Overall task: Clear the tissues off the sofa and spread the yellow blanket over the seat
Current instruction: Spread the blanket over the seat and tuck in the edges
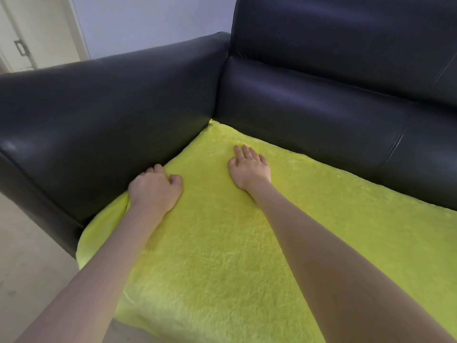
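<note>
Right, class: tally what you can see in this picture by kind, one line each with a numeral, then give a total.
Hands: 2, left hand and right hand
Yellow blanket: 1
Black sofa: 1
Tissues: 0 visible
Total: 4

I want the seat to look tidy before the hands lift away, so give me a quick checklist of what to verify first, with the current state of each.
1. Tissues off the visible seat: ok, none in view.
2. yellow blanket reaches the back corner by the backrest: ok.
3. Edge along the armrest tucked flat: not ok, it bunches under the left hand, whose fingers curl at the gap.
4. Surface under the right hand smooth: ok, palm lies flat.
5. Front corner at the seat edge even: not ok, it droops in a fold.
6. Coverage further right along the seat: cannot tell, out of view.
</note>
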